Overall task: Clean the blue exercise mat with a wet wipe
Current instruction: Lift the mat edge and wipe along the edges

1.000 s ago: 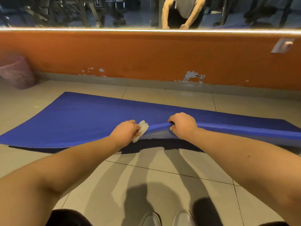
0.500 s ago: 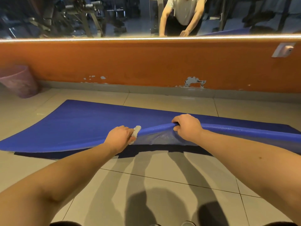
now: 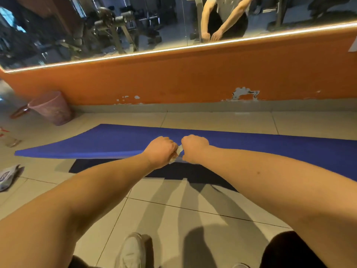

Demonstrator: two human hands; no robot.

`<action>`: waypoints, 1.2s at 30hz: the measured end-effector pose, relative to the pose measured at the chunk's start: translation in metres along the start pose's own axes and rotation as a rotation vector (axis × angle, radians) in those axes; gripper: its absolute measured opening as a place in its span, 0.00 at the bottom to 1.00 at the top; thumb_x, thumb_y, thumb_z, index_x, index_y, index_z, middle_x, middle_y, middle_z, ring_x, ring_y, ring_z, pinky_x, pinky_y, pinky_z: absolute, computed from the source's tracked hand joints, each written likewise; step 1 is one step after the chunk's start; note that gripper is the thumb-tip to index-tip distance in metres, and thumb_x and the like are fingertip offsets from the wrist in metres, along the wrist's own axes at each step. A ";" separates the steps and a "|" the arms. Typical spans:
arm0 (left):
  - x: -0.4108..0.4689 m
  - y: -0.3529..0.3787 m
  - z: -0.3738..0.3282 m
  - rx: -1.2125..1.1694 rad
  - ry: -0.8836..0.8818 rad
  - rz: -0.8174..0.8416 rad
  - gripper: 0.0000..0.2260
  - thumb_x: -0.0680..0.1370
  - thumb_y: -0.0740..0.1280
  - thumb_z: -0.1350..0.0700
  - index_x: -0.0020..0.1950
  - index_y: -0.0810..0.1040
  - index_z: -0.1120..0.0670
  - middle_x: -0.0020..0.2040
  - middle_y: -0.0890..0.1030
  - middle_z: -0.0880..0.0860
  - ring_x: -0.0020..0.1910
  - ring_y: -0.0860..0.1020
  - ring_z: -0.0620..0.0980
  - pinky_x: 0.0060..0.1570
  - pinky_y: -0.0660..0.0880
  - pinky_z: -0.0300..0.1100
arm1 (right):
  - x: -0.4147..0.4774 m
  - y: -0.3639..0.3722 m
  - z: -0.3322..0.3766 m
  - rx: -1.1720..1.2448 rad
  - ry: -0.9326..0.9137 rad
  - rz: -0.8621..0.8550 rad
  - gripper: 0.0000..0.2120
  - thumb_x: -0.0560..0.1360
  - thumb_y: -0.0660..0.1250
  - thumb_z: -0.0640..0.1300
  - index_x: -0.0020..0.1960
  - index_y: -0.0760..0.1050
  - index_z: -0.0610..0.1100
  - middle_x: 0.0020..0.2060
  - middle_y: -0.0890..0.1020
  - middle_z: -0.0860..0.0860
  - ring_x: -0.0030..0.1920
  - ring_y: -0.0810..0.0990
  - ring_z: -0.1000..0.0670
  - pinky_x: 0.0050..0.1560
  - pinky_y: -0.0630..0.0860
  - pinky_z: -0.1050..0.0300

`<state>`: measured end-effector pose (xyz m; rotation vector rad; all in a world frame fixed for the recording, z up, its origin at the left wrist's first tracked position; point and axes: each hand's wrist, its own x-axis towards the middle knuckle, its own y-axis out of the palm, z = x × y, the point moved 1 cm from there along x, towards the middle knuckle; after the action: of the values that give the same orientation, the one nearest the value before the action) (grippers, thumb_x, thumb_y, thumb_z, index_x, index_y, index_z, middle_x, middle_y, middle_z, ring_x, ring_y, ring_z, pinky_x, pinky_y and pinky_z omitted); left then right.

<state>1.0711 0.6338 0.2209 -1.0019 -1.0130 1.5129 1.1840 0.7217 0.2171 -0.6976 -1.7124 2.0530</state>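
The blue exercise mat (image 3: 251, 149) lies on the tiled floor, its near edge raised off the tiles with a dark shadow beneath. My left hand (image 3: 161, 151) grips a crumpled white wet wipe (image 3: 178, 151) against that lifted edge. My right hand (image 3: 194, 147) is fisted on the mat's near edge right beside the left, the knuckles almost touching. Most of the wipe is hidden between the two hands.
An orange wall with a mirror runs behind the mat. A pink waste bin (image 3: 51, 108) stands at the back left. A white packet (image 3: 8, 176) lies on the floor at the far left. My white shoe (image 3: 133, 250) is at the bottom centre.
My hands have come together along the mat's near edge; the left hand with the wipe slid right up to the right hand. The mat's left side now hangs higher off the floor.
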 end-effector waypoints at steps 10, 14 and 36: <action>-0.008 0.024 0.019 0.063 -0.018 -0.029 0.08 0.79 0.67 0.54 0.58 0.75 0.51 0.49 0.81 0.50 0.47 0.76 0.51 0.45 0.71 0.43 | 0.004 0.010 0.006 0.074 0.188 -0.048 0.11 0.75 0.72 0.51 0.45 0.72 0.47 0.38 0.76 0.50 0.40 0.76 0.47 0.38 0.68 0.53; -0.025 0.034 0.034 0.039 0.001 -0.001 0.19 0.80 0.64 0.59 0.70 0.66 0.52 0.52 0.80 0.52 0.47 0.74 0.52 0.43 0.67 0.43 | 0.009 0.013 0.007 0.070 0.205 -0.057 0.09 0.74 0.72 0.49 0.44 0.74 0.45 0.40 0.78 0.49 0.38 0.75 0.46 0.34 0.66 0.55; -0.034 0.055 0.080 -0.099 -0.013 0.179 0.24 0.78 0.64 0.62 0.72 0.61 0.55 0.38 0.72 0.52 0.38 0.76 0.53 0.43 0.79 0.48 | 0.013 0.015 0.009 0.066 0.309 -0.068 0.07 0.75 0.71 0.48 0.47 0.79 0.45 0.44 0.84 0.47 0.42 0.80 0.46 0.41 0.75 0.53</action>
<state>0.9842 0.5843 0.1962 -1.1795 -1.0379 1.6292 1.1689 0.7189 0.2023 -0.8708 -1.4677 1.8355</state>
